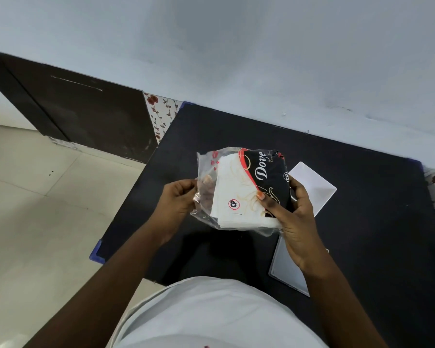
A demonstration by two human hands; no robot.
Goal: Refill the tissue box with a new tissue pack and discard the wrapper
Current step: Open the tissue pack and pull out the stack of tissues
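I hold a tissue pack (239, 194) above the black table (349, 187). Its clear plastic wrapper has a black, red and white print, and white tissues show inside. My right hand (290, 217) grips the pack's right side, thumb across the top. My left hand (177, 197) pinches the loose clear end of the wrapper (204, 172) at the left. Behind my right hand a white open tissue box (312, 187) rests on the table, partly hidden. A flat white lid or panel (286, 267) lies on the table below my right wrist.
The table stands against a pale wall (261, 59), with blue corner guards (97, 254) on its edges. To the left are a cream tiled floor (35, 209) and a dark cabinet (86, 114). My white shirt (219, 315) fills the bottom of the view.
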